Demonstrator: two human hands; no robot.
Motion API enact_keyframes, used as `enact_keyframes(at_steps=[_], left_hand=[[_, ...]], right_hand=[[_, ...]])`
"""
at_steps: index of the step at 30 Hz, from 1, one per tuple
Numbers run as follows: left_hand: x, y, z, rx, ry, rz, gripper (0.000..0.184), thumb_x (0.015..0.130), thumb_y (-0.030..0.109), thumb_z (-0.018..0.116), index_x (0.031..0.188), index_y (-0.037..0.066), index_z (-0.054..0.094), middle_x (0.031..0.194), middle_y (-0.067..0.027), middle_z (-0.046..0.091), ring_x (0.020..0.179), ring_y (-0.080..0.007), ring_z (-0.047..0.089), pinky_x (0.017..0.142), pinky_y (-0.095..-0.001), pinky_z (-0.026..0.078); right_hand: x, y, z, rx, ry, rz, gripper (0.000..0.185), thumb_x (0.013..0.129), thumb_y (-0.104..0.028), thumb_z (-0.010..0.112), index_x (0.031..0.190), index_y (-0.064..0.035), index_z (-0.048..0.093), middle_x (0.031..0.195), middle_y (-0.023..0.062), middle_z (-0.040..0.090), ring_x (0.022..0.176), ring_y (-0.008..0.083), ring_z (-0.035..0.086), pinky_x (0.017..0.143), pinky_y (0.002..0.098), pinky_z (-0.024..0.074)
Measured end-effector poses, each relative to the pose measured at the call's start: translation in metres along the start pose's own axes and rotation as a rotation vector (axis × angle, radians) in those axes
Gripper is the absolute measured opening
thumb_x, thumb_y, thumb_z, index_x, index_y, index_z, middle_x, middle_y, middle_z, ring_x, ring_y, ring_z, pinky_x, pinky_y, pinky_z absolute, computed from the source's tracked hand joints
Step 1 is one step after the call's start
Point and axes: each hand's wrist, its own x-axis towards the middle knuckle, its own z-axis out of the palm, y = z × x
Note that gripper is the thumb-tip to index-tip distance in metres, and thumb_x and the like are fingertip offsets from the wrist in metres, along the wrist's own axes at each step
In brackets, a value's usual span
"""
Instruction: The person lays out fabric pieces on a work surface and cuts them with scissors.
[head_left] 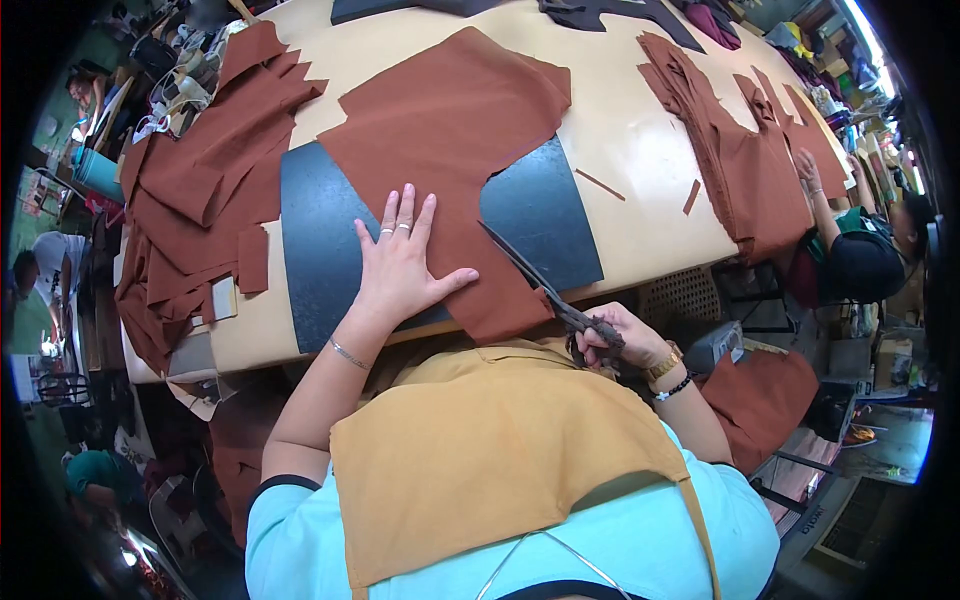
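Observation:
My left hand [405, 265] lies flat with its fingers spread, on a rust-brown fabric piece [440, 130] and over the edge of a dark board [535, 215]. The fabric covers the middle of that board and hangs toward me at the table's front edge. In my right hand [612, 338] are large dark scissors [530, 270], my fingers wrapped round the handles. The blades point up and left and lie along the fabric's right edge.
Rust-brown fabric piles lie on the table [640, 235] at the left [225, 165] and right [735, 160]. Two small scraps rest right of the board. Dark pieces lie at the far edge. A co-worker [865, 260] reaches onto the right pile. More people are at the left.

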Motion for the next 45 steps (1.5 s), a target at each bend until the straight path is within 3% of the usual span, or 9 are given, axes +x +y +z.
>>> enact_keyframes(at_steps=[28,31,35,45], left_hand=[[0.003,0.005,-0.001,0.019,-0.017,-0.005,0.106,0.071,0.076,0.057,0.148,0.010,0.027,0.155,-0.0193,0.016,0.144,-0.0348,0.012,0.106,-0.0692,0.011],[0.033,-0.016,-0.007,0.001,0.104,0.151,0.102,0.070,0.075,0.058,0.147,0.013,0.030,0.154,-0.0190,0.017,0.144,-0.0363,0.012,0.109,-0.0650,0.012],[0.069,-0.040,-0.004,-0.032,0.024,0.376,0.104,0.066,0.078,0.059,0.146,0.017,0.034,0.153,-0.0191,0.021,0.142,-0.0381,0.016,0.110,-0.0625,0.015],[0.058,-0.032,0.000,0.007,0.005,0.222,0.107,0.066,0.078,0.060,0.148,0.018,0.029,0.155,-0.0160,0.018,0.144,-0.0337,0.015,0.110,-0.0629,0.013]], right_hand=[[0.002,0.008,-0.002,0.005,0.010,0.001,0.023,0.087,-0.024,0.067,0.079,-0.0046,0.060,0.066,0.0016,0.061,0.058,0.0075,0.060,0.052,0.0209,0.0447],[0.002,0.008,-0.002,0.003,0.004,-0.011,0.021,0.089,-0.024,0.065,0.080,-0.0053,0.060,0.066,0.0013,0.061,0.058,0.0072,0.060,0.050,0.0204,0.0433],[0.009,-0.007,0.010,0.009,0.041,0.001,0.022,0.090,-0.025,0.064,0.080,-0.0061,0.060,0.066,0.0009,0.062,0.057,0.0074,0.060,0.050,0.0202,0.0437],[0.008,0.003,0.007,0.019,0.055,0.008,0.024,0.090,-0.026,0.063,0.079,-0.0058,0.060,0.065,0.0017,0.062,0.057,0.0089,0.060,0.052,0.0217,0.0466]])
